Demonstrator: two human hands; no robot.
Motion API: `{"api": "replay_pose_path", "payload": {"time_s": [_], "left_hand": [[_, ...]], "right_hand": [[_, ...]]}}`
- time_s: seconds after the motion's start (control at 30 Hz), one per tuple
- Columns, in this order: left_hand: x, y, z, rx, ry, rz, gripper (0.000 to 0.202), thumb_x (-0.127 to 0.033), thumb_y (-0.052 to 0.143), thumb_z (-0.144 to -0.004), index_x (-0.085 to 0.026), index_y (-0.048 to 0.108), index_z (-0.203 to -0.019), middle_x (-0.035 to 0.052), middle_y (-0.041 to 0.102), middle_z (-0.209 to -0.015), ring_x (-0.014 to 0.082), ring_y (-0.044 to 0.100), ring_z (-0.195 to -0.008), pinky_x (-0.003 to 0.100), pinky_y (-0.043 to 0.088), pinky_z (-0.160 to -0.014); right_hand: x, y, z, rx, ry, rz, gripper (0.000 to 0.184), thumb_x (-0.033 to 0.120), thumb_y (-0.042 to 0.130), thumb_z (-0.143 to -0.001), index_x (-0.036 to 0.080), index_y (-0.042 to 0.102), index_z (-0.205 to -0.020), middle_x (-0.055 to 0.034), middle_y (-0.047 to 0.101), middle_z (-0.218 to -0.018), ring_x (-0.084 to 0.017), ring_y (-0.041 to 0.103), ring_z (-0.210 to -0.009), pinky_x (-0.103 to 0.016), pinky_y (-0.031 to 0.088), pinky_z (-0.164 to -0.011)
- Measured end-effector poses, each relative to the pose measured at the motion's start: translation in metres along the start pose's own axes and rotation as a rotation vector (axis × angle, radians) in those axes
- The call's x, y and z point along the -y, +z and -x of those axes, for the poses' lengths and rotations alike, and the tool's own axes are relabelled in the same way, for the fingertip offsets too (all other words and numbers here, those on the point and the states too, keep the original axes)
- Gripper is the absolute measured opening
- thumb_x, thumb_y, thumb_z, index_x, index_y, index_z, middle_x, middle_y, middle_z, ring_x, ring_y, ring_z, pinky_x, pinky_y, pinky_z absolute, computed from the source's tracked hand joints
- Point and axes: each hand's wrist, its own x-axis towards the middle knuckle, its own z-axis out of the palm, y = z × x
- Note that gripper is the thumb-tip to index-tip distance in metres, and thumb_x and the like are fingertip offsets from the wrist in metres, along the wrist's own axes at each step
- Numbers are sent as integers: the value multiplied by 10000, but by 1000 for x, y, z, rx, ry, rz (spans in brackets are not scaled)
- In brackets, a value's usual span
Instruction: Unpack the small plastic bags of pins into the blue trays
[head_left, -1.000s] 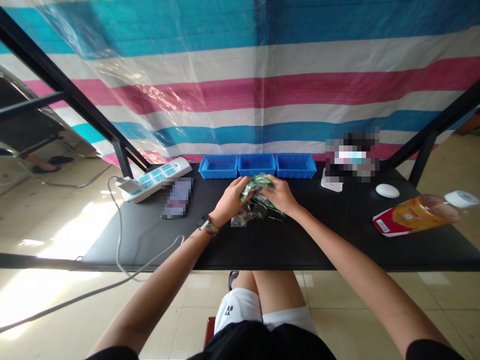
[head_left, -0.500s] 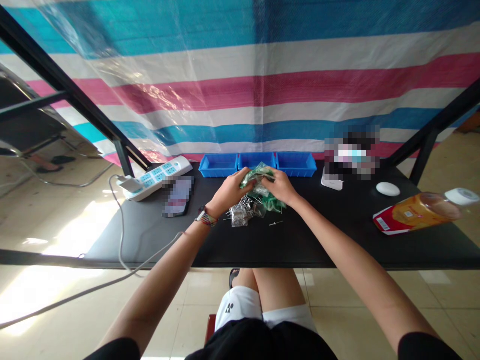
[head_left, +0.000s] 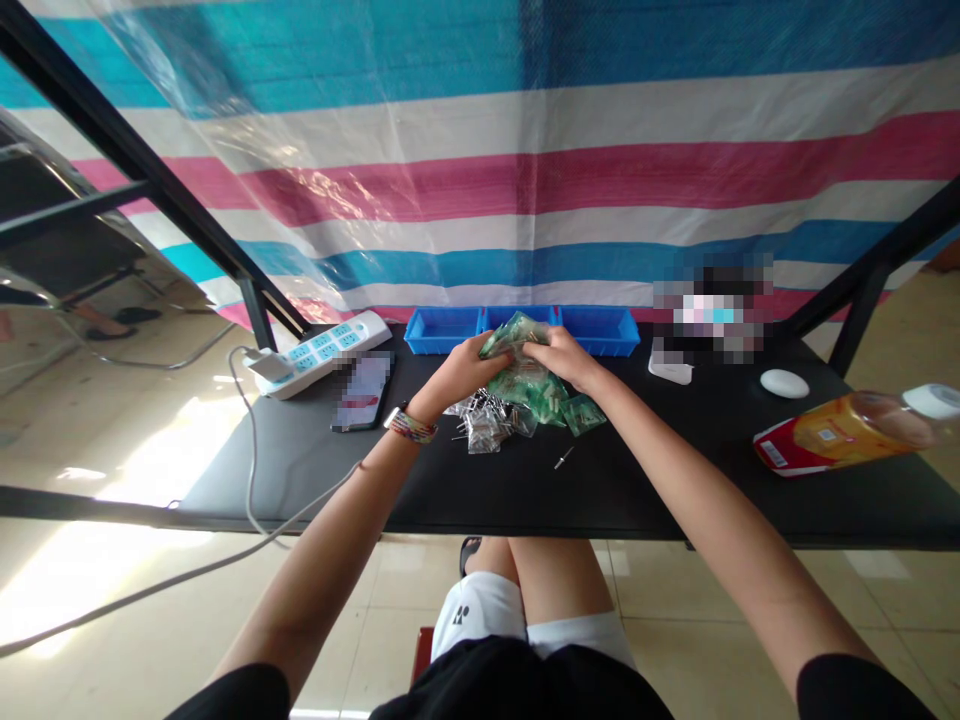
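Note:
Both hands grip green plastic bags (head_left: pixel 525 365) over the middle of the black table, in front of the blue bins. My left hand (head_left: pixel 472 372) is closed on their left side, thumb pointing inward. On the right side, my right hand (head_left: pixel 566 358) closes on them as well. Beneath lies a pile of small clear bags (head_left: pixel 486 430) with thin metal pieces, partly hidden by the hands. One small green bag (head_left: pixel 583 414) lies flat at the pile's right. A single rivet-like metal pin (head_left: pixel 564 457) rests on the table nearer to me.
Three blue bins (head_left: pixel 446 330) stand in a row at the back. To the left are a power strip (head_left: pixel 322 355) with a cable and a phone (head_left: pixel 364 392). A drink bottle (head_left: pixel 847 430) lies at the right, near a white oval object (head_left: pixel 784 384) and a white case (head_left: pixel 670 367).
The green bags have spread out between my hands. A small green bag now lies apart at the right. The metal pin has shifted slightly right and toward me.

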Motion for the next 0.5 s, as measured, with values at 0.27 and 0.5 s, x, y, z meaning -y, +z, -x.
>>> {"api": "replay_pose_path", "payload": {"time_s": [0.27, 0.5], "left_hand": [[11, -4, 12, 180, -271, 86, 390, -513, 745, -829, -128, 715, -879, 28, 654, -676, 150, 578, -555, 245, 452, -493], [3, -10, 19, 154, -416, 83, 464, -584, 799, -829, -134, 722, -912, 33, 678, -688, 192, 658, -551, 276, 531, -498]], "right_hand": [[15, 5, 10, 75, 110, 484, 168, 231, 719, -866, 185, 757, -1023, -81, 823, -1033, -284, 770, -1020, -356, 562, -912], [39, -6, 21, 79, 129, 693, 316, 279, 747, -893, 225, 744, -1205, -70, 836, -1118, -267, 793, -1012, -321, 566, -857]]}}
